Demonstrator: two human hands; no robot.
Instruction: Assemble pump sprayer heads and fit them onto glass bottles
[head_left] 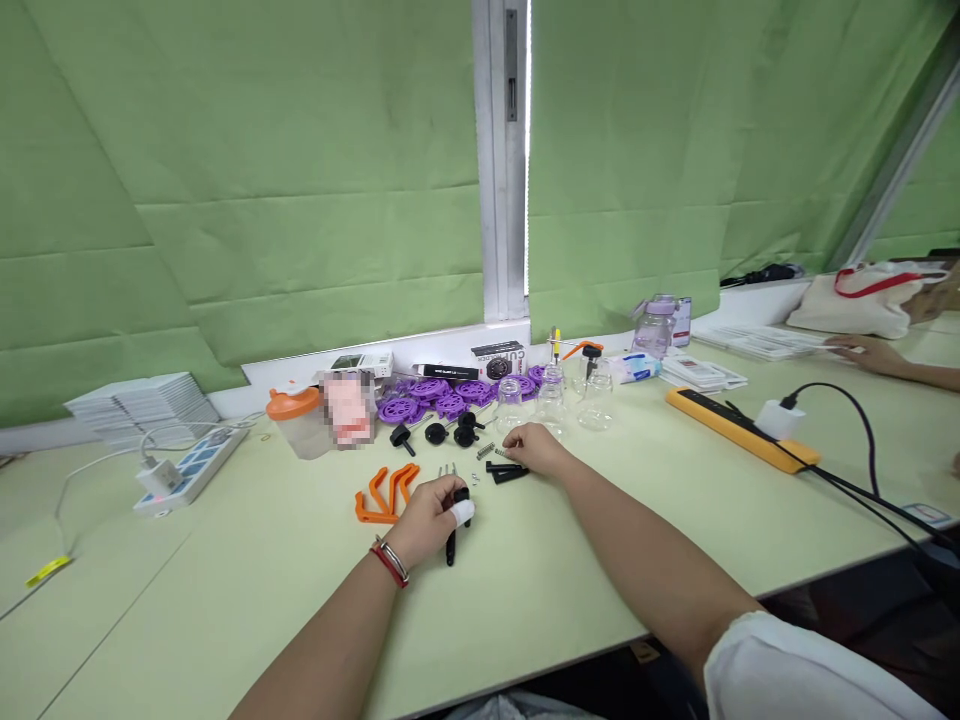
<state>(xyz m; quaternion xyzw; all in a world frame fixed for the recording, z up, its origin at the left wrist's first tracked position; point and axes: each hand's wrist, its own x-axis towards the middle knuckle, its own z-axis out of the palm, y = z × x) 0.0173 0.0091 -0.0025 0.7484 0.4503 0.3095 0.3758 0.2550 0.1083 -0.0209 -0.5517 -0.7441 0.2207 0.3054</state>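
**Bench inventory: two hands among small black, orange and purple parts**

A black handle-shaped part point(452, 530) is being pinched by the fingers of the left hand point(429, 518), one fingertip being covered by a white wrap; the part is hanging down from the fingers toward the table point(262, 570). A red-and-silver bracelet point(391, 561) is being worn on that wrist. Just left of those fingers, orange clips point(384, 492) are lying on the table.

The right hand point(534, 447) is being rested palm down, fingers curled loosely and pressed together over short black pieces point(504, 470); whether one is being gripped cannot be told. Small springs point(486, 450) are lying just beside the fingertips. Beyond both hands, black knobs point(439, 432), purple discs point(442, 395) and clear glass cups point(551, 400) are being kept near the wall. Far right of the fingers, a yellow power strip point(739, 428) is lying, and another person's hand point(862, 352) is resting by white packets point(757, 340).
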